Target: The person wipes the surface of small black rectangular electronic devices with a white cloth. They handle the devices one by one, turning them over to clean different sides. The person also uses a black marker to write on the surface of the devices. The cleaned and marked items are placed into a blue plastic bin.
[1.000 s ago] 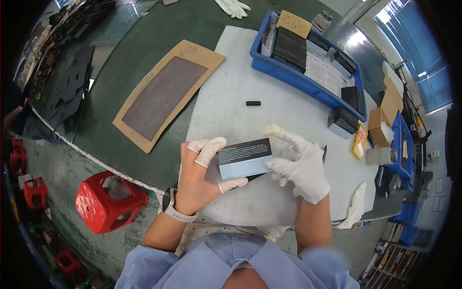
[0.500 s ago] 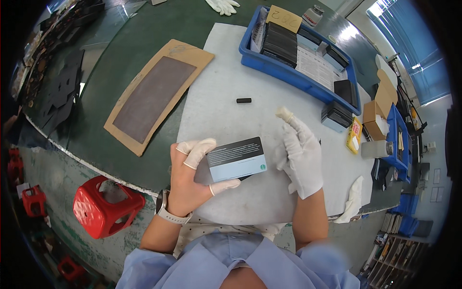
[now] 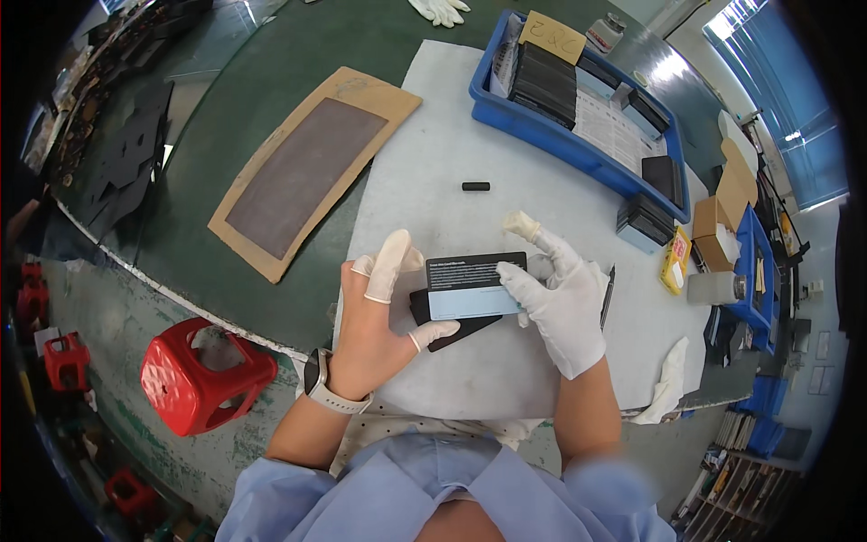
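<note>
A small black and light-blue plastic card [image 3: 474,298] with printed text is gripped at its right side by my right hand [image 3: 564,312], which wears a white glove with a pale cot on one fingertip. My left hand [image 3: 375,307], bare apart from pale finger cots, is at the card's left edge with thumb and forefinger spread. Its thumb tip comes close to the card's lower left corner; contact there is unclear. Under the held card, dark flat cards [image 3: 465,335] lie on the white sheet [image 3: 397,208].
A short black cylinder [image 3: 476,187] lies beyond my hands, and a dark pen [image 3: 608,296] to the right. Far right stands a blue tray [image 3: 560,144] with stacked black cards; another card stack [image 3: 644,223] sits beside it. A brown board [image 3: 307,176] with a grey pad is left.
My right hand has come in and taken hold of the card's right side. My left fingers have parted from it. The dark cards underneath are now more exposed. The view has shifted slightly.
</note>
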Demonstrator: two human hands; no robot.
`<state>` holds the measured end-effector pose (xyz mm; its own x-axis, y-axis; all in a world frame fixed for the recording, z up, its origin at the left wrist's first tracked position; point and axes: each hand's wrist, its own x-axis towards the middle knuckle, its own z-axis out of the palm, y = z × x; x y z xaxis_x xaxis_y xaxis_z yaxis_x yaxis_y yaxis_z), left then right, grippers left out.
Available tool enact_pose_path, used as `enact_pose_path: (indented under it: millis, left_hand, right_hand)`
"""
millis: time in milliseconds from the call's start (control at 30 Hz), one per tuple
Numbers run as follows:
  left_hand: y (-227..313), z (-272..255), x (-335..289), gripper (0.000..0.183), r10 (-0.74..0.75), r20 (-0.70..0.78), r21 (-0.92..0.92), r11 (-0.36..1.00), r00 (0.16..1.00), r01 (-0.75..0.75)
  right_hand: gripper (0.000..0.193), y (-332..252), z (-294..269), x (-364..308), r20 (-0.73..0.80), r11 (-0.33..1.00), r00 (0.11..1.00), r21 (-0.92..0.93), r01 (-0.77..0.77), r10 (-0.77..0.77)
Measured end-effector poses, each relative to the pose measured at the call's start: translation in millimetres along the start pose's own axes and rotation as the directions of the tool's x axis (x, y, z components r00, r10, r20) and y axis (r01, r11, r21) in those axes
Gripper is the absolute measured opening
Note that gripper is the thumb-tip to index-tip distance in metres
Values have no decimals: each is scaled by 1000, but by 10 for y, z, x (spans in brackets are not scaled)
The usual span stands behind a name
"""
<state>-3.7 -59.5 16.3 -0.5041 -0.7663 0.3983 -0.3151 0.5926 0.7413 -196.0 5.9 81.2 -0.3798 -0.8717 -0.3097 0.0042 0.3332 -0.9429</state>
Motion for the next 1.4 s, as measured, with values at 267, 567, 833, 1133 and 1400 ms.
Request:
enact_pose_path:
  millis: [267,567,833,1133,1400]
  left_hand:
    - [-44,22,11,111,27,125,-110,994,992,-14]
    - [72,34,-3,108,70,300,174,977,951,-127]
    - [12,36,-44,103,71,276,81,992,959,-97]
    - [-2,29,-33,106,152,181,9,988,972,-156]
    - [26,30,-71,117,171,62,-148,976,983,-161]
  right_hand:
    - [57,44,-120,182,-160,984,987,172,50,-22]
    - [59,232,-452,959,-321,921,899,-346,182,-298]
    - [45,380,-451,1185,-370,664,740,-735,136,-561]
    - [41,-148,-400,443,-478,921,792,-284,269,-379]
    - [54,156,136,-58,35,817,919,-446,366,-392]
